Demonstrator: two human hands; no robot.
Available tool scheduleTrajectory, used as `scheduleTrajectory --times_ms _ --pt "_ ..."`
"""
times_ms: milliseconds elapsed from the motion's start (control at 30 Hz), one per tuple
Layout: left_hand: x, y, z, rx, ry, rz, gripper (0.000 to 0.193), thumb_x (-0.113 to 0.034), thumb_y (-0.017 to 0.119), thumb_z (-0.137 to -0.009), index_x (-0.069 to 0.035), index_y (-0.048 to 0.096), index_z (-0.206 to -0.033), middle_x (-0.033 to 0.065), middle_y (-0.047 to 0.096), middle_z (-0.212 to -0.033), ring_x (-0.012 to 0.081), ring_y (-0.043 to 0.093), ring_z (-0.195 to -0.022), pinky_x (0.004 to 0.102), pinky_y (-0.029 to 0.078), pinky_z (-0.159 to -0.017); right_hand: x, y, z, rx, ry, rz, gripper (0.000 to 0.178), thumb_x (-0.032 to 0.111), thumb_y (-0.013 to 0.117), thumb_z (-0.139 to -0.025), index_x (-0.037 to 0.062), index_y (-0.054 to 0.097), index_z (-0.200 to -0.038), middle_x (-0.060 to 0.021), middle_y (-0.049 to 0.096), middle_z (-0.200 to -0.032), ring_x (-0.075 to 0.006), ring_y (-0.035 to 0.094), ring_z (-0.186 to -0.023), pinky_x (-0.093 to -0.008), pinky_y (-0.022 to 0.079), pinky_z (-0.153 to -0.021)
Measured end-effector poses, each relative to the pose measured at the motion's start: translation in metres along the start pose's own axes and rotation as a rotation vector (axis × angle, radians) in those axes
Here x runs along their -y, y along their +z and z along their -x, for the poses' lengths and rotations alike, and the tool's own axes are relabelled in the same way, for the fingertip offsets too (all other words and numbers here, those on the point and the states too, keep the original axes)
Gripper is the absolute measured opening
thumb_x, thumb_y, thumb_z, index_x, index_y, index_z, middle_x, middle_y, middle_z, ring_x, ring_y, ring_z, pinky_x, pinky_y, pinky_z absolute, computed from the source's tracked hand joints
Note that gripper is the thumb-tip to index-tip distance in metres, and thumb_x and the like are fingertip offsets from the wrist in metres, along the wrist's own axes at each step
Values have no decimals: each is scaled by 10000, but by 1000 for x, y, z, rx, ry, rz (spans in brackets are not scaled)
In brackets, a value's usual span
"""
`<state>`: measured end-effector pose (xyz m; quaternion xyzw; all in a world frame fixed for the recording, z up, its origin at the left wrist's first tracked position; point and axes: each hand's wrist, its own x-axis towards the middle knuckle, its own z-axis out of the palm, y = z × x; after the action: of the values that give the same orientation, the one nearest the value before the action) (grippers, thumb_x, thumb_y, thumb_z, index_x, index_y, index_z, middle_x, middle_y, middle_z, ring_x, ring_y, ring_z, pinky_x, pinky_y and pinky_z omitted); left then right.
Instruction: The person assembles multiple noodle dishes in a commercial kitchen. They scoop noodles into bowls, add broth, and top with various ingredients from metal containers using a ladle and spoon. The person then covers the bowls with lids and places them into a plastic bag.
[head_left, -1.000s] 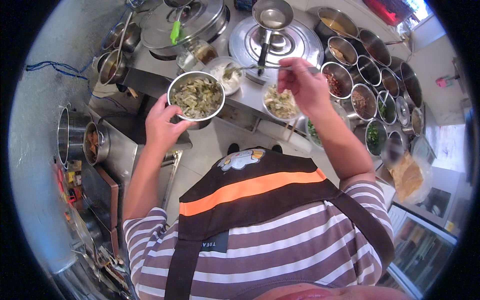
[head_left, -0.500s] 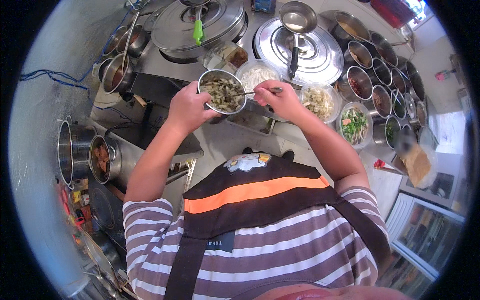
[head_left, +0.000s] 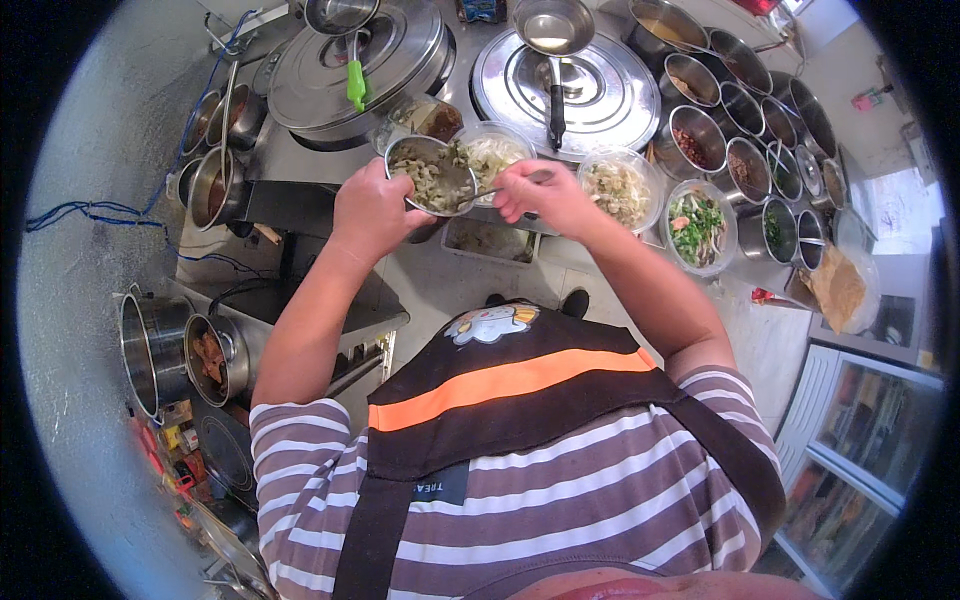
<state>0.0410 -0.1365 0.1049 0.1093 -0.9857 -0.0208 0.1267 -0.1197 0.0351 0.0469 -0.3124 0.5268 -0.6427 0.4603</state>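
Observation:
My left hand [head_left: 375, 210] grips a steel pot [head_left: 457, 178] holding chopped greenish-white vegetables [head_left: 422, 180], and tips it toward a clear plastic bowl [head_left: 528, 139]. Pale noodles lie in that bowl, with vegetable bits on them along the side by the pot's rim. A metal spoon [head_left: 486, 193] is pinched in my right hand [head_left: 543, 200]; its tip is at the pot's mouth. Right of this hand stands a second plastic bowl [head_left: 658, 205] with pale noodles and chopped topping. Farther right is a third bowl [head_left: 734, 235] with chopped greens on top.
Two large lidded pots [head_left: 330, 80] stand behind the bowls, with ladles on their lids [head_left: 620, 90]. Several steel containers [head_left: 690, 135] of ingredients crowd the right. A clear tray [head_left: 490, 242] sits below the counter edge. Pots [head_left: 222, 345] stand at my left; a glass-door fridge [head_left: 860, 440] is at right.
The pot now tips more toward the noodle bowl, and chopped vegetables have appeared on the noodles. My right hand's fingers have shifted on the spoon. The whole view has turned slightly.

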Motion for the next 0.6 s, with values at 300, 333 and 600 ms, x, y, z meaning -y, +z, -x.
scheduleTrajectory --times_ms 300,333,600 --pt "-1 3 0 34 0 -10 322 -332 725 -501 -66 585 -615 122 490 -695 285 534 -660 381 443 -570 -2 -25 -4 -101 -110 170 179 144 504 -849 -18 565 -896 -67 590 -758 -111 547 -652 -236 464 -604" --pt "-2 3 -1 29 1 -11 322 -333 726 -502 -65 585 -614 122 490 -695 285 534 -657 381 442 -570 1 -30 -4 -117 -118 158 180 143 502 -850 -20 564 -898 -68 590 -759 -113 549 -653 -238 466 -605" --pt "-4 3 -2 37 24 1 321 -317 740 -482 -69 597 -628 119 491 -694 278 535 -661 378 441 -573 -24 8 -22 -57 -80 76 183 150 498 -846 -12 568 -892 -68 594 -750 -105 553 -635 -233 467 -590"
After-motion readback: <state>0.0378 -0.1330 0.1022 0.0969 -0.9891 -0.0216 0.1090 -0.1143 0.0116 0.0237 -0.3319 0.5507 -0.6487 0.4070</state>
